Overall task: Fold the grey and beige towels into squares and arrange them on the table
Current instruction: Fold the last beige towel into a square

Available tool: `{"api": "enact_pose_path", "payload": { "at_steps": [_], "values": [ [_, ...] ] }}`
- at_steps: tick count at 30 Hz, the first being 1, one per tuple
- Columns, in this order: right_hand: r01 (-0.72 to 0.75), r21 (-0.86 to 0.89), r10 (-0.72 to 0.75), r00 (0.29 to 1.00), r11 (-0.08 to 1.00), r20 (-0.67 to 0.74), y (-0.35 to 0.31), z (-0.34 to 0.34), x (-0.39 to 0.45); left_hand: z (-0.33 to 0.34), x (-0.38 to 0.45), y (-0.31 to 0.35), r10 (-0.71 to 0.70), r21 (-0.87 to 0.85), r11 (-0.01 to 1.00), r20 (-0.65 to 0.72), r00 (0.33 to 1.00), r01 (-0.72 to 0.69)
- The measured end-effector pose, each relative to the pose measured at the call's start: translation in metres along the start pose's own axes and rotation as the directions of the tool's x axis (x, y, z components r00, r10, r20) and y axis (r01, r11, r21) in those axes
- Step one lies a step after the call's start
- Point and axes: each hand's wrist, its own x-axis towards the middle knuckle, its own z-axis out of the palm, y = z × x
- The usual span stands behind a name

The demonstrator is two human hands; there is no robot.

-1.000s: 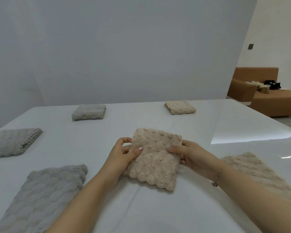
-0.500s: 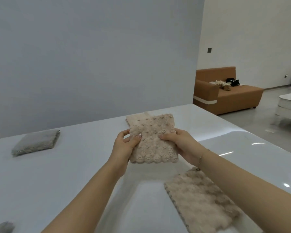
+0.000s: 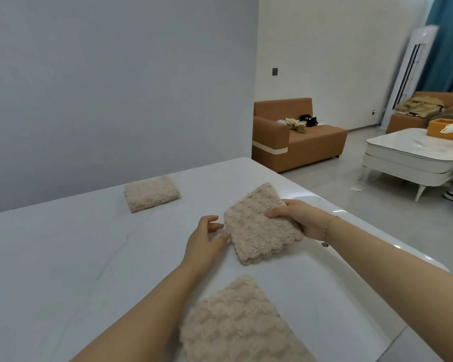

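On table (image 3: 63, 257), right fingers (image 3: 277, 212) pinch folded beige towel (image 3: 259, 228).

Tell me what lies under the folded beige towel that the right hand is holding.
The white table shows around the folded beige towel, which the right hand grips. Its underside is covered, so contact and anything beneath stay unseen.

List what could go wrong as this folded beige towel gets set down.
Only the right hand grips the folded beige towel; the left hand is open beside it, so the layers may slip apart. It sits near the table edge, so could slide off. It lies askew to the far folded towel, spoiling the arrangement.
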Motion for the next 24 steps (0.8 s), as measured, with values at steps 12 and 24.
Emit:
{"api": "enact_pose_path", "payload": {
  "at_steps": [12, 24],
  "values": [
    [-0.102, -0.358, 0.062, 0.99, 0.928, -0.123, -0.002, -0.075, 0.047, 0.023, 0.016, -0.012, 0.194, 0.682, 0.706, 0.069, 0.978, -0.188],
    [-0.148, -0.844, -0.069, 0.975, 0.516, -0.213, -0.036, -0.063, 0.082, 0.023, 0.015, -0.01, 0.189, 0.687, 0.7, 0.087, 0.978, -0.196]
  ]
}}
